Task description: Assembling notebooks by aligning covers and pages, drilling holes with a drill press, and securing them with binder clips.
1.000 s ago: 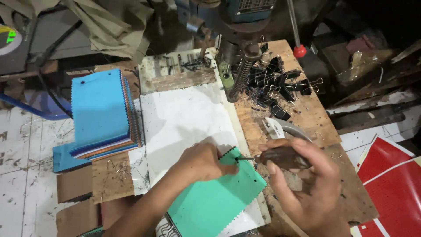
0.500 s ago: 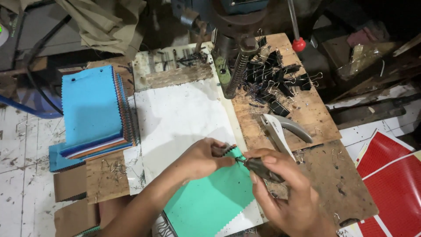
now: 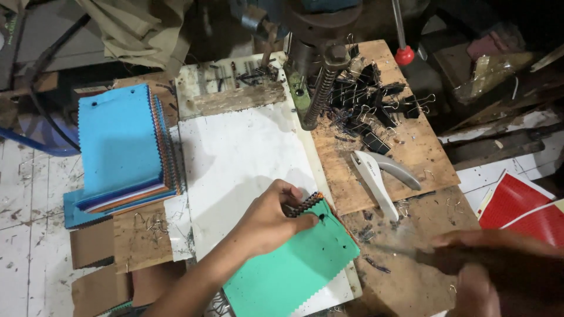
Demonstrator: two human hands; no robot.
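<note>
From the head camera, the left hand (image 3: 271, 218) pinches the corner of a green swatch stack (image 3: 291, 267) lying on the white board (image 3: 235, 158), thumb and fingers closed on its edge; the right hand (image 3: 499, 267) is blurred near the wooden bench (image 3: 411, 147), its grip unreadable; a pile of black binder clips (image 3: 370, 103) and grey pliers (image 3: 379, 173) lie beyond; a blue swatch stack (image 3: 120, 144) sits well apart, left.

Flat red printed sheets with white edges (image 3: 517, 205) lie at the far right, off the workbench; small brown cardboard pieces (image 3: 91, 243) sit lower left.
</note>
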